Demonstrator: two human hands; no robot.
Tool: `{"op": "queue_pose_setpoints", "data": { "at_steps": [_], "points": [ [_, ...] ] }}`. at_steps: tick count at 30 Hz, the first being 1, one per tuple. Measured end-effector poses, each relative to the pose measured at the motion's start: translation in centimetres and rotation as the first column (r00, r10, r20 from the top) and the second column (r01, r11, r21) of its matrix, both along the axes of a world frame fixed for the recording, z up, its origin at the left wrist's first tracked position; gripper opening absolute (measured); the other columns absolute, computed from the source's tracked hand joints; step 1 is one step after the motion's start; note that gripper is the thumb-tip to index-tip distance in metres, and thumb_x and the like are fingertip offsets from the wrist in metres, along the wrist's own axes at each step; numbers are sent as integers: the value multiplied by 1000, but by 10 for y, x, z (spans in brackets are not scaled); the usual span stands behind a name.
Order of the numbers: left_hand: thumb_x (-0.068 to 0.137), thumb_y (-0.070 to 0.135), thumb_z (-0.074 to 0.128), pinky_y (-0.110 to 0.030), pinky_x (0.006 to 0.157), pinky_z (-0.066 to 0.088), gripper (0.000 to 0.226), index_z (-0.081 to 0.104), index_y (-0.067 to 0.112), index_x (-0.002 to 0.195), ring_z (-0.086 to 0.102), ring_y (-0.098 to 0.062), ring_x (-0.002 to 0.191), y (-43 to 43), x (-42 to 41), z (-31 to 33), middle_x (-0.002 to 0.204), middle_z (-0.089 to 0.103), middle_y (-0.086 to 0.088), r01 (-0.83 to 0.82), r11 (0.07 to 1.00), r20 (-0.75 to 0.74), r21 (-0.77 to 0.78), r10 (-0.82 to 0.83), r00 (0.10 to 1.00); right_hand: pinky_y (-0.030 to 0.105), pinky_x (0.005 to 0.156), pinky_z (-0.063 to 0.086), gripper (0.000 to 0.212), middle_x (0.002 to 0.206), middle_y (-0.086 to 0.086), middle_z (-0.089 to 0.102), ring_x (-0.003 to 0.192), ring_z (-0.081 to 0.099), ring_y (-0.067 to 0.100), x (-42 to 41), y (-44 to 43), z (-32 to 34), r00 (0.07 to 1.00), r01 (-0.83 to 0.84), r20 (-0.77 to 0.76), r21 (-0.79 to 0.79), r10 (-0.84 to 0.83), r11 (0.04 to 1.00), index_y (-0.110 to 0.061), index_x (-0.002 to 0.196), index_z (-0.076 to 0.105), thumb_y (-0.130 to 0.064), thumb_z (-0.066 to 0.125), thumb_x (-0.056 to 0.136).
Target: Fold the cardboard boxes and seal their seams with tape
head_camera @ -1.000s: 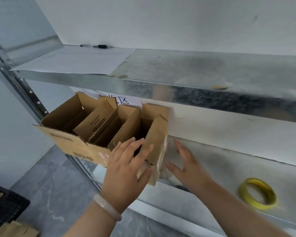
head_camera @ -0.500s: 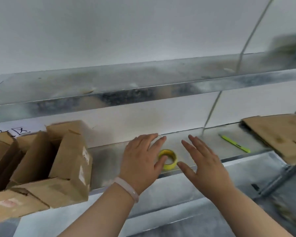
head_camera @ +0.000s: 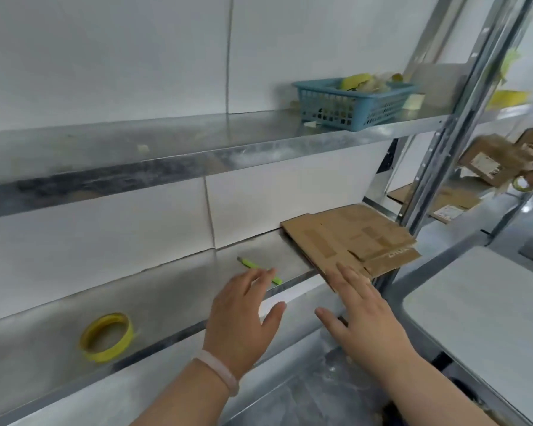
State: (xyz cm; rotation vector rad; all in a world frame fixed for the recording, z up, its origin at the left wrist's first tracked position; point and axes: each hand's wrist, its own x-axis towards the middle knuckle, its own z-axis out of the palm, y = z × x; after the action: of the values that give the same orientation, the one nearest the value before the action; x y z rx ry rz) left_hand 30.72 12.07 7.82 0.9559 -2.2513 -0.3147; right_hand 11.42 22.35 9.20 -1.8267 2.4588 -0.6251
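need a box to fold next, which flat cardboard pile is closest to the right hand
The flat cardboard pile left of the upright post, right by the right hand's fingertips; the other pile lies beyond the post.

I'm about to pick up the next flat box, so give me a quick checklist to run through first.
Hands free: ok; left hand and right hand are open, holding nothing.
Flat cardboard stack reachable: ok; right hand is at its near corner.
Stack tidy: not ok; sheets are fanned and overhang the shelf edge.
Yellow tape roll handy: ok; lies on the same shelf, leftward.
Green pen untouched: cannot tell; left fingers overlap it.
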Motion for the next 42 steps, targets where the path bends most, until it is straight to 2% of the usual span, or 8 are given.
{"op": "queue_pose_setpoints", "data": {
  "at_steps": [7, 13, 24, 27, 30, 36, 39, 42],
  "points": [
    [88, 38, 62, -28, 94, 39, 48, 54, 23, 133, 50, -16, 115, -32, -83, -22, 127, 56, 6, 16, 992, 4, 125, -17, 1000, 31, 119, 6, 74, 161, -21, -3, 149, -2, 4, -87, -28, -21, 997, 44, 57, 85, -49, 995, -41, 155, 7, -69, 34, 91],
    [90, 34, 63, -19, 98, 31, 49, 51, 21, 136, 43, -6, 118, -86, -149, -44, 128, 52, 7, 89, 972, -21, 218, -86, 996, 24, 115, -7, 75, 162, -19, -2, 136, -17, -8, -152, -81, -50, 998, 38, 41, 151, -44, 988, -39, 155, 5, -66, 36, 93],
    [91, 38, 59, -20, 107, 26, 55, 43, 27, 142, 36, -14, 132, -166, -240, -74, 140, 43, 6, 29, 898, 50, 440, -57, 997, 28, 116, -7, 71, 164, -12, 3, 150, -4, 9, -259, -154, -69, 996, 59, 44, 334, -78, 941, -35, 155, 4, -57, 38, 97],
    [91, 43, 57, -30, 112, 29, 56, 40, 30, 143, 35, -12, 133, -167, -253, -86, 140, 41, 8, -3, 847, 94, 531, -55, 994, 29, 118, -1, 68, 162, -14, 10, 149, 2, 8, -291, -171, -78, 1000, 14, 12, 327, -18, 945, -37, 155, 11, -57, 39, 95],
    [92, 45, 57, -31, 114, 26, 60, 36, 27, 146, 32, -13, 135, -169, -266, -95, 142, 38, 5, -108, 781, 126, 615, 38, 991, 39, 119, 17, 68, 161, -8, 20, 148, 16, 15, -338, -190, -91, 982, 112, 103, 351, -157, 930, -32, 154, 16, -54, 43, 95],
    [94, 42, 56, -38, 114, 30, 71, 27, 12, 151, 34, -21, 139, -172, -291, -110, 152, 33, -6, -297, 499, 208, 814, 228, 951, 44, 113, 32, 52, 150, 13, 37, 136, 36, 32, -442, -229, -121, 977, 152, 48, 528, -208, 836, -19, 146, 37, -37, 47, 98],
    [94, 34, 57, -35, 102, 44, 47, 48, 16, 136, 54, -16, 119, -172, -299, -115, 136, 53, -3, -300, 409, 129, 862, 394, 910, 41, 94, 47, 40, 118, 12, 59, 107, 56, 31, -469, -249, -121, 974, 146, 70, 526, -213, 838, -18, 131, 52, -38, 46, 97],
    [96, 27, 56, -28, 88, 50, 34, 52, 29, 129, 61, -6, 99, -169, -306, -112, 113, 63, 11, -243, 385, 19, 891, 502, 864, 38, 96, 45, 40, 115, 8, 62, 109, 57, 29, -477, -256, -127, 981, 167, -8, 553, -195, 817, -24, 126, 57, -46, 43, 95]
  ]
}}
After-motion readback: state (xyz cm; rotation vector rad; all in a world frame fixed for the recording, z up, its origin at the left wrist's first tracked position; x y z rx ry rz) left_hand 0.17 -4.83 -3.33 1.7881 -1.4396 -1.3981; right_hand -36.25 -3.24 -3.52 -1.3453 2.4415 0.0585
